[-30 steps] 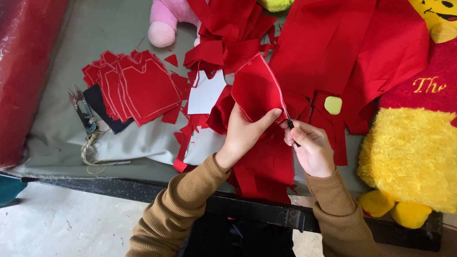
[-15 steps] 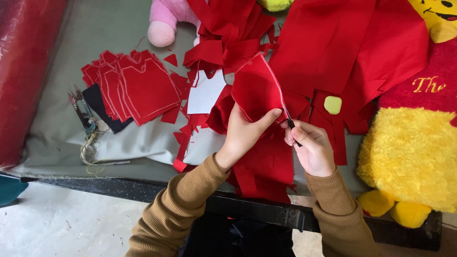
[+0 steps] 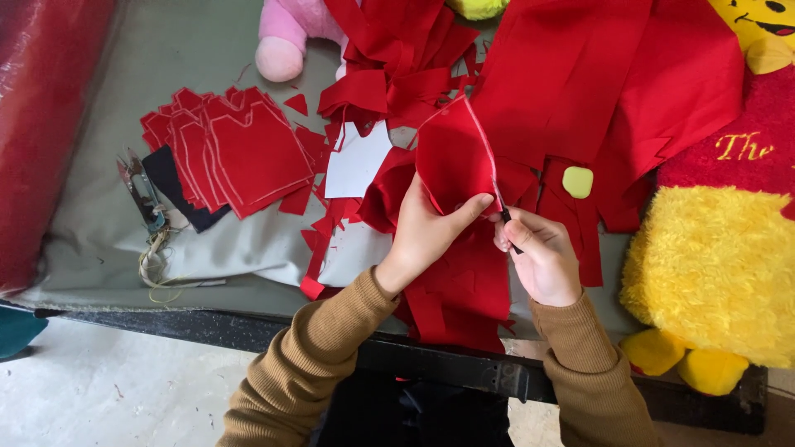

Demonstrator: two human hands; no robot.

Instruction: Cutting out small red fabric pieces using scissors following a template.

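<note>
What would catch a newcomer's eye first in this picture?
Probably the red: the left hand holds up a red fabric piece at centre while the right hand works a small dark tool along its edge. Cut red pieces lie stacked at left, and a big yellow plush toy fills the right.

A grey-green table carries stacked red cut pieces at nine o'clock, snips beyond them, loose red fabric at one o'clock.
</note>
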